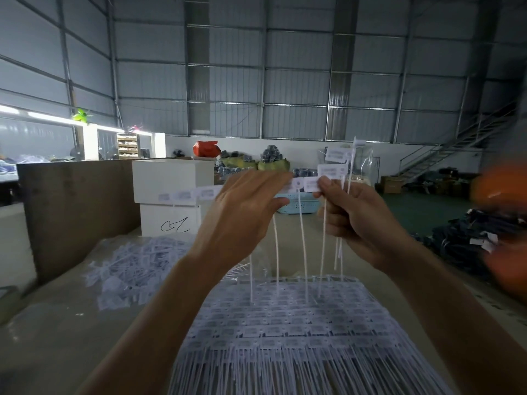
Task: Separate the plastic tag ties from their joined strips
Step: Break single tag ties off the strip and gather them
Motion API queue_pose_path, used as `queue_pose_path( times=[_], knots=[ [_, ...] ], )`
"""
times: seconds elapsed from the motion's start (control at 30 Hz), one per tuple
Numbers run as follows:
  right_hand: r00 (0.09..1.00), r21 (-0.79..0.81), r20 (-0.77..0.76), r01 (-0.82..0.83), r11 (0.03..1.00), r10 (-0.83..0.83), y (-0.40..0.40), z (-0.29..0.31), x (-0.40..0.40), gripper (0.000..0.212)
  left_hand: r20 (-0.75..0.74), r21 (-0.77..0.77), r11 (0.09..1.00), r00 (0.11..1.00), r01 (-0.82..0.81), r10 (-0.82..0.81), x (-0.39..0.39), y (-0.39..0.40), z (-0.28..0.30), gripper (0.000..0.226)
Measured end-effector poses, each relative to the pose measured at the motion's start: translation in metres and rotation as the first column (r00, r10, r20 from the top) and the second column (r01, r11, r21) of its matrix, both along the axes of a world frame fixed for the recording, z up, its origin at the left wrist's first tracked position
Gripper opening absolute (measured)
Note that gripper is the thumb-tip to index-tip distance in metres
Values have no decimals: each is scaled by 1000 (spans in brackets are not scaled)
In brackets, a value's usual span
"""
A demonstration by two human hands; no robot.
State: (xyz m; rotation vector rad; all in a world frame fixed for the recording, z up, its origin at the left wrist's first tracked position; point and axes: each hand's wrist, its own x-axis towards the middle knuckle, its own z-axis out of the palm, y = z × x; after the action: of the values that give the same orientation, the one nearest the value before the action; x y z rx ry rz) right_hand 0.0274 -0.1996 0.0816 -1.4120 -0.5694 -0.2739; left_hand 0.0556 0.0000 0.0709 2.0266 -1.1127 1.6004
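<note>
I hold a joined strip of white plastic tag ties (pixel 199 193) up at chest height, its thin tails hanging down. My left hand (pixel 245 212) pinches the strip near its right end, fingers stretched toward the right. Close beside it, my right hand (pixel 350 220) grips several separated tag ties (pixel 332 169), thumb pressed on one tag, their tails running down through the fist. A large stack of joined strips (pixel 293 329) lies on the table below my arms. To the left of it sits a loose heap of separated ties (pixel 134 266).
White boxes (pixel 171 181) stand stacked behind the heap, beside a tall brown cardboard panel (pixel 77 212). A light blue basket (pixel 296 203) sits farther back. Dark bundles of goods lie on the floor at right, and a blurred orange shape (pixel 502 195) fills the right edge.
</note>
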Motion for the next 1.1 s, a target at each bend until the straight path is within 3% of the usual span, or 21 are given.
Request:
queue_pose_path(
  times=[0.2, 0.33, 0.47, 0.57, 0.67, 0.73, 0.83, 0.97, 1.03, 1.1],
  knots=[
    [992, -189, 102, 97, 977, -79, -2, 1, -5, 23, 130, 2, 995, 986, -102, 101, -4, 1, 0, 23],
    [974, -281, 188, 178, 943, -127, -5, 1, -7, 26, 96, 39, 996, 993, -77, 73, -7, 2, 1, 27],
    [942, -325, 285, 267, 907, -175, -3, -1, -3, 43, 35, 47, 997, 998, -60, 59, -5, 3, 0, 30],
    [920, -345, 342, 311, 885, -190, -2, -2, -2, 40, 10, 43, 998, 999, -50, 49, -2, 3, 1, 34],
    [804, -393, 534, 510, 765, -262, -4, -2, -1, 48, -61, 24, 1000, 998, 8, -6, 0, 4, 1, 34],
    [683, -386, 669, 656, 649, -293, -5, -1, 0, 37, -116, 11, 999, 992, 46, -44, 1, 3, 1, 32],
    [591, -330, 750, 722, 608, -295, -4, -2, 1, 21, -194, -41, 992, 973, 120, -126, 3, 0, 0, 26],
    [664, -334, 679, 659, 674, -313, 1, -4, 4, 26, -157, -105, 973, 963, 206, -221, 1, 0, 3, 22],
    [741, -324, 585, 586, 743, -330, 0, -4, 4, 58, -102, -82, 979, 976, 186, -194, 1, -1, 3, 22],
    [831, -282, 460, 472, 835, -315, 1, -3, 0, 65, -109, -86, 982, 978, 170, -179, 0, -3, 2, 22]
  ],
)
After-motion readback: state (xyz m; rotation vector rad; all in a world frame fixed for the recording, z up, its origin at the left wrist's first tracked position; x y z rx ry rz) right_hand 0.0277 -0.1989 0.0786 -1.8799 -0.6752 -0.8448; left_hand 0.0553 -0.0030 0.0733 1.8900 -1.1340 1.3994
